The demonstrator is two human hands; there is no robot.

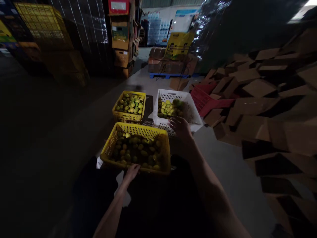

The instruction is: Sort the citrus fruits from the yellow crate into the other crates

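Observation:
Directly before me is a near yellow crate (166,150) with green and yellowish citrus fruits (140,147) lying in its shadowed bottom. My left hand (133,170) is at its near rim, fingers curled over the edge. Out to the right, my right hand (180,126) is over the near edge of a white crate (194,110), fingers apart, with nothing visible in them. Yellow-green fruits (168,107) are heaped in the white crate's left part. Beyond the near crate, a second yellow crate (128,117) holds more of these fruits (132,104).
Many cardboard boxes (260,89) are piled along the right, with a red crate (205,99) at their edge. Stacked cartons (120,43) and a blue pallet (168,75) bearing boxes stand at the back. Yellow crates (41,19) are stacked at the far left.

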